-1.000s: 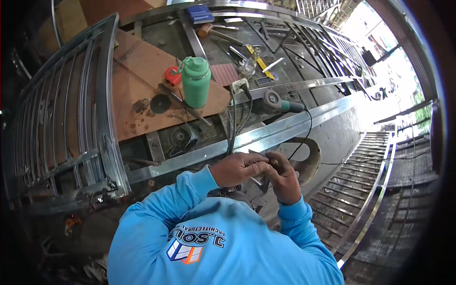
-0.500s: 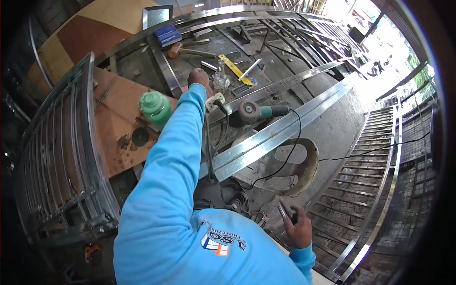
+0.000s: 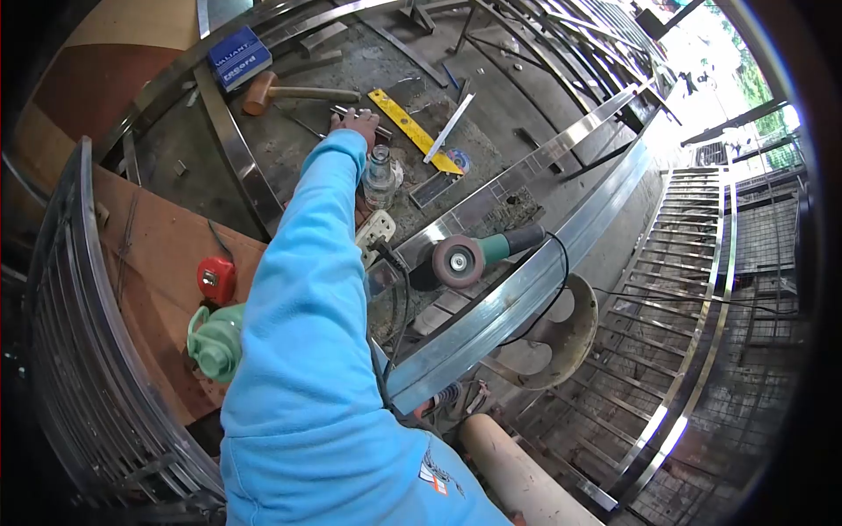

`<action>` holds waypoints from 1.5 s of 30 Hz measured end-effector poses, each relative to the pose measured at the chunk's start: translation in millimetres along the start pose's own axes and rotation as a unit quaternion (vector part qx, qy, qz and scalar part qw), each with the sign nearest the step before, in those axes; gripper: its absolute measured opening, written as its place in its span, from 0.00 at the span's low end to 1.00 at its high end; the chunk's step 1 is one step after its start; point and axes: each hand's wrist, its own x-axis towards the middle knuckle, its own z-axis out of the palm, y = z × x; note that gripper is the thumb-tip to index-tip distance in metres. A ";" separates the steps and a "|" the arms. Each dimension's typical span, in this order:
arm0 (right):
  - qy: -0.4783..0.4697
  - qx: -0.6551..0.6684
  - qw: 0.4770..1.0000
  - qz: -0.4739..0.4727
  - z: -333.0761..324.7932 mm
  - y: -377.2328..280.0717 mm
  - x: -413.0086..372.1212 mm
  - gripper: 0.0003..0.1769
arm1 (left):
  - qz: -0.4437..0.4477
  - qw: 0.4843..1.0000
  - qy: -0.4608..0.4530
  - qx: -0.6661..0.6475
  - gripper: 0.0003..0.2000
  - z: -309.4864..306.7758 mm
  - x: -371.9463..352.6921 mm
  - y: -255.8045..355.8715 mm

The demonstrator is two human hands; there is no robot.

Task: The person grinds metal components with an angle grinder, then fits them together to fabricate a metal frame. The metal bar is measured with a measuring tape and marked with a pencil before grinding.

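Note:
My left arm in a blue sleeve stretches far out over the workbench. My left hand (image 3: 353, 121) rests at a small metal tool (image 3: 384, 133) lying beside a yellow level (image 3: 412, 129); its palm faces away, so its grip is hidden. A wooden mallet (image 3: 263, 92) lies just left of the hand, and a clear glass jar (image 3: 380, 175) stands just below it. My right hand is out of view.
An angle grinder (image 3: 474, 256) with its cord lies by a long steel tube (image 3: 526, 280). A white power strip (image 3: 373, 232), red tape measure (image 3: 216, 279) and green bottle (image 3: 215, 342) sit near my sleeve. A blue box (image 3: 239, 57) is far back. Steel grilles flank both sides.
My left hand has reached further out, from beside the green bottle to the tools by the yellow level. My right hand, which held a small tool low at the right, has left the view.

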 end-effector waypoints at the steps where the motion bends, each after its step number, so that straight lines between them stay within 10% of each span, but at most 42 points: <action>1: -0.007 0.002 1.000 0.009 5.1 2.3 -2.5 0.18 | -0.005 1.000 0.007 0.022 0.32 -6.6 3.9 1.4; 13: 0.058 0.030 0.996 -0.057 -3.7 13.4 34.3 0.17 | 0.085 0.987 0.106 0.089 0.14 -13.5 -8.3 -17.1; 16: 0.133 0.105 0.984 -0.050 -38.9 -40.0 48.0 0.17 | -0.052 0.990 0.116 -0.055 0.15 -25.7 -8.8 -26.7; 18: 0.330 0.070 0.915 -0.220 -53.8 -51.2 74.7 0.19 | -0.149 0.931 0.240 -0.230 0.16 -47.3 -5.1 -34.3; 22: 0.332 0.183 0.877 -0.294 -138.5 -161.2 26.8 0.18 | -0.220 0.729 0.473 -0.442 0.13 -122.0 -51.4 -26.9; 26: 0.267 0.372 0.808 -0.370 -181.3 -189.4 4.2 0.15 | -0.034 0.551 0.613 -0.565 0.08 -188.9 -201.2 46.6; 32: 0.206 0.539 0.587 -0.568 -219.6 -185.9 -39.8 0.17 | 0.341 0.656 0.394 -0.546 0.11 -103.4 -397.1 155.2; 35: 0.132 0.558 0.498 -0.650 -236.2 -172.4 -56.3 0.17 | 0.389 0.724 0.419 -0.386 0.16 -67.7 -450.0 171.2; 45: 0.035 0.524 0.456 -0.718 -238.0 -139.9 -50.4 0.16 | 0.397 0.746 0.374 -0.382 0.19 -56.7 -527.1 190.0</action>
